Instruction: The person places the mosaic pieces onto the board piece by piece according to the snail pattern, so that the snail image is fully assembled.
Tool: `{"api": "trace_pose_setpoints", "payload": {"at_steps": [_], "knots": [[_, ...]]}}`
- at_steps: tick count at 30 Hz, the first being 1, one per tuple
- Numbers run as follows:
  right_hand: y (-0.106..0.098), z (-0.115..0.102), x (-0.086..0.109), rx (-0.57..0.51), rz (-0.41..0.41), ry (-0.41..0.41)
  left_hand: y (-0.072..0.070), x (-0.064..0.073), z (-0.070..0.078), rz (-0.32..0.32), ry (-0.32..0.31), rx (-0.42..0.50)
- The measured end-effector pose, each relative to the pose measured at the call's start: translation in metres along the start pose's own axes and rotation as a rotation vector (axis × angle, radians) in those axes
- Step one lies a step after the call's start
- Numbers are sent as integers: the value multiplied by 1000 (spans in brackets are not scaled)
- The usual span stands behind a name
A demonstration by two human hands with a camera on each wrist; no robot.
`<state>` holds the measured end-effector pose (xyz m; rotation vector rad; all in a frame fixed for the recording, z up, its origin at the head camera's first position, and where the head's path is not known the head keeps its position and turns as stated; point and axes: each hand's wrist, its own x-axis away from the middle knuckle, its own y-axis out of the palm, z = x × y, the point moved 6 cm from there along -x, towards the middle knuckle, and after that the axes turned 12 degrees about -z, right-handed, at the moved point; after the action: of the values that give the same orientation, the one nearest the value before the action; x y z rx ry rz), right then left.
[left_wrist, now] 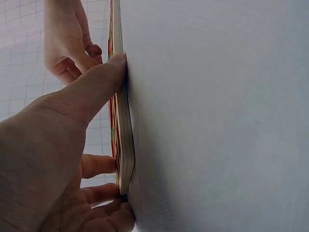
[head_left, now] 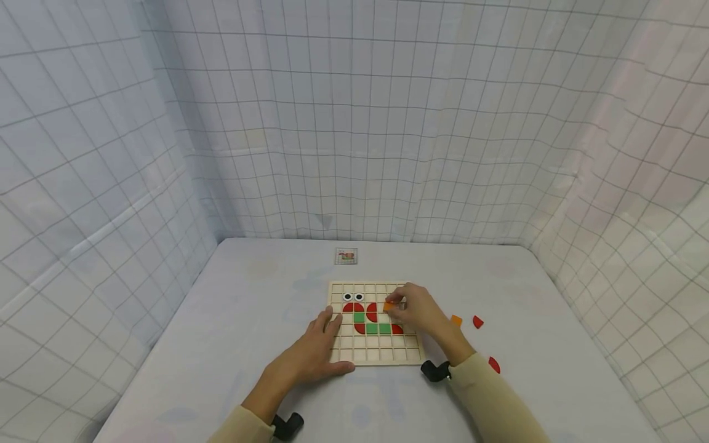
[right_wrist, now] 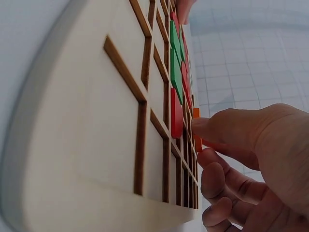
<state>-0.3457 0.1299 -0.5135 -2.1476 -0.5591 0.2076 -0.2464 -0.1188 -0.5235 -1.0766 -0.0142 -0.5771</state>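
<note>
A light wooden grid board [head_left: 379, 355] lies on the table with red, green and eye tiles in its cells. My right hand [head_left: 419, 311] pinches an orange tile [right_wrist: 196, 113] between thumb and fingers at the board's upper right part. Spread around the board's near left corner, my left hand [head_left: 316, 354] touches the left side with its fingers and the near edge with its thumb [left_wrist: 113, 65]. Two green tiles [head_left: 378, 328] sit side by side with a red quarter-round tile [head_left: 397, 330] to their right. Two eye tiles [head_left: 353, 297] are near the top left.
Right of the board lie another orange tile [head_left: 456, 320], a red wedge-shaped tile [head_left: 477, 322] and a second red piece [head_left: 494, 365]. A small picture card [head_left: 346, 256] is behind the board. White grid-patterned curtains [head_left: 354, 123] stand around the table on the left, back and right.
</note>
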Motion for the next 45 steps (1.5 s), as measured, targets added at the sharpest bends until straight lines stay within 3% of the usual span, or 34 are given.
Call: {"api": "trace_pose_setpoints", "payload": {"at_steps": [8,45], "knots": [[6,-1,-1,-38,-20,3,1,-1,-1,-3,-3,4],[11,-9,-9,7,-7,-1,-2,1,3,-6,-15,13]]}}
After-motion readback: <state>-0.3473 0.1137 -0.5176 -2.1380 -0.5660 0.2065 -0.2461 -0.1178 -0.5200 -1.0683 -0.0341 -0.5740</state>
